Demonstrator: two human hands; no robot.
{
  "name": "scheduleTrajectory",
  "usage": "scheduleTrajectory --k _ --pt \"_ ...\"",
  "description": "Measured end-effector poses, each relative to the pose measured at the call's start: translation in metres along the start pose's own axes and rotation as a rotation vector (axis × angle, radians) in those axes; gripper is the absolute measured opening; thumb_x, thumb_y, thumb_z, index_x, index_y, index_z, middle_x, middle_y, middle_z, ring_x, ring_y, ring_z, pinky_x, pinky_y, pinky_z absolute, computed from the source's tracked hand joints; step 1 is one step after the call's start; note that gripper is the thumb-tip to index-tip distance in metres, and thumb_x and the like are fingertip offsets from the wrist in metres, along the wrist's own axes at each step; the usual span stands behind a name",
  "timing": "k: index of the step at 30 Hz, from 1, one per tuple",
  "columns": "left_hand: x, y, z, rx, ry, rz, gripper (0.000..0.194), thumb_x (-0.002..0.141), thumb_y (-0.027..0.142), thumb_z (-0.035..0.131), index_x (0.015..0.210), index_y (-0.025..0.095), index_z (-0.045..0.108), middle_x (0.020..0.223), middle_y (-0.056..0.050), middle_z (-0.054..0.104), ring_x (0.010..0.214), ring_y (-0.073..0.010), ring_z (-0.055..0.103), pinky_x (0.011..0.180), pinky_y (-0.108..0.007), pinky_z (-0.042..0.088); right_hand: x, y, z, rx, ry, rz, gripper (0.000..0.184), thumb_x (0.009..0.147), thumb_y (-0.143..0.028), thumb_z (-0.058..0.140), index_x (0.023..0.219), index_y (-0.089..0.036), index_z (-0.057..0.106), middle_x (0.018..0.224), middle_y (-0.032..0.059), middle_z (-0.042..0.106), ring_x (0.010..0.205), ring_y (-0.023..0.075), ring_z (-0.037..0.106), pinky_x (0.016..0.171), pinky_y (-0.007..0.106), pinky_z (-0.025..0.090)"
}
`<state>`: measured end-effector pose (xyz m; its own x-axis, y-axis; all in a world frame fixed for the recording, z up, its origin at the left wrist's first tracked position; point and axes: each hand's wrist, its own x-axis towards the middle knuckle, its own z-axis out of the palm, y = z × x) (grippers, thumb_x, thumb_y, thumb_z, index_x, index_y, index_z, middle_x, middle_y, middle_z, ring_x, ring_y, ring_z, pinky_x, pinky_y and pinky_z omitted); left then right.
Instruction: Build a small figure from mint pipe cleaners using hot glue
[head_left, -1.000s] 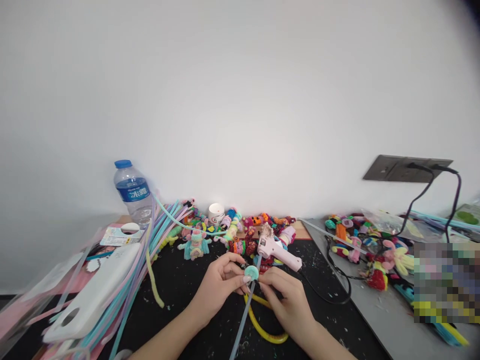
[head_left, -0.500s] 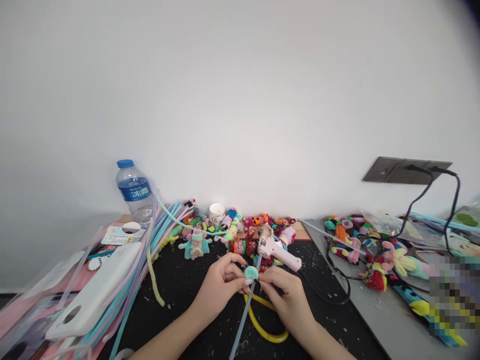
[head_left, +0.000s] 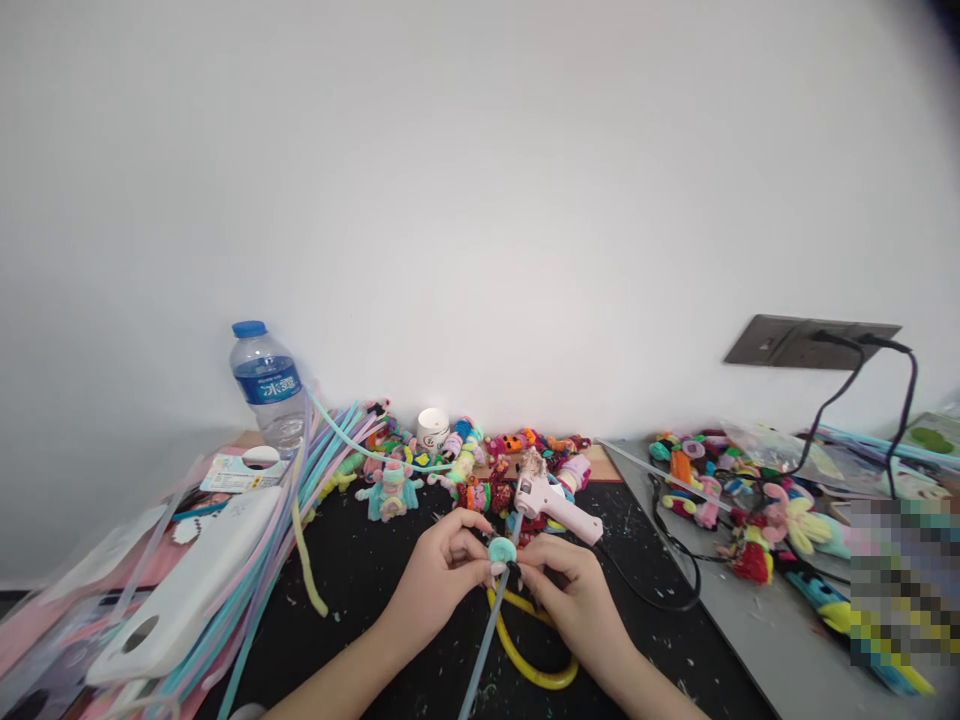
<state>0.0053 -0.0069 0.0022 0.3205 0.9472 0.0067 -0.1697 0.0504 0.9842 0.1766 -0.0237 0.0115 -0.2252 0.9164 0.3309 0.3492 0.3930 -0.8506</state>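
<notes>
Between my fingertips is a small mint-green coil (head_left: 502, 550) with a little black piece (head_left: 514, 569) at its lower right. My left hand (head_left: 444, 562) pinches the coil from the left. On the other side, the thumb and fingers of my right hand (head_left: 568, 577) are closed at the coil's edge and the black piece. Just beyond my hands lies a pale pink glue gun (head_left: 556, 503), a long translucent glue stick (head_left: 484, 645) running from its back toward me under the coil. A yellow looped tube (head_left: 534, 677) rests on the black mat (head_left: 360, 610) below my hands.
On the left lie a bundle of pastel pipe cleaners (head_left: 259, 590), a white handled board (head_left: 184, 585) and a water bottle (head_left: 266, 385). Several fuzzy figures (head_left: 390, 490) and a paper cup (head_left: 433, 428) line the wall. More figures (head_left: 754, 550) and the glue gun's black cable (head_left: 675, 603) are at right.
The mint-green coil has tilted a little between my fingers, and the black piece now shows more plainly at its lower right. Both hands stay in nearly the same place.
</notes>
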Motion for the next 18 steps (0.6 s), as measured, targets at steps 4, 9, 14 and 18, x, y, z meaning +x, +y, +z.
scheduleTrajectory --k 4,9,14,18 --pt "0.0 -0.0002 -0.0003 0.018 0.007 -0.001 0.025 0.067 0.017 0.069 0.085 0.018 0.052 0.055 0.006 0.059 0.056 -0.0112 0.055 0.058 -0.022 0.039 0.0003 0.0004 0.001 0.043 0.02 0.03 0.015 0.079 -0.022 0.059 0.071 -0.016 0.071 0.063 0.0019 0.06 0.059 0.0137 0.054 0.055 0.022 0.041" --pt "-0.0003 -0.0005 0.002 0.029 -0.002 -0.014 0.027 0.065 0.017 0.07 0.085 0.018 0.053 0.055 0.007 0.058 0.056 -0.0118 0.054 0.058 -0.022 0.038 -0.0013 -0.0025 0.0038 0.067 0.013 0.054 0.018 0.079 -0.026 0.059 0.07 -0.016 0.07 0.061 0.0018 0.059 0.058 0.0132 0.051 0.053 0.022 0.041" --pt "-0.0016 0.0011 0.0038 0.026 -0.022 -0.024 0.028 0.064 0.017 0.071 0.085 0.018 0.053 0.056 0.006 0.059 0.058 -0.0129 0.056 0.059 -0.023 0.04 -0.0019 -0.0024 0.0033 0.075 0.014 0.067 0.017 0.078 -0.025 0.059 0.069 -0.015 0.069 0.06 0.0012 0.057 0.056 0.0124 0.049 0.052 0.022 0.039" --pt "0.0014 0.003 0.0012 0.037 0.024 -0.004 0.024 0.067 0.02 0.068 0.086 0.017 0.052 0.062 0.001 0.064 0.062 -0.0156 0.059 0.064 -0.027 0.044 0.001 0.0025 -0.0014 0.071 0.073 0.091 0.017 0.079 -0.025 0.057 0.07 -0.015 0.067 0.062 0.0017 0.058 0.056 0.0126 0.05 0.051 0.022 0.04"
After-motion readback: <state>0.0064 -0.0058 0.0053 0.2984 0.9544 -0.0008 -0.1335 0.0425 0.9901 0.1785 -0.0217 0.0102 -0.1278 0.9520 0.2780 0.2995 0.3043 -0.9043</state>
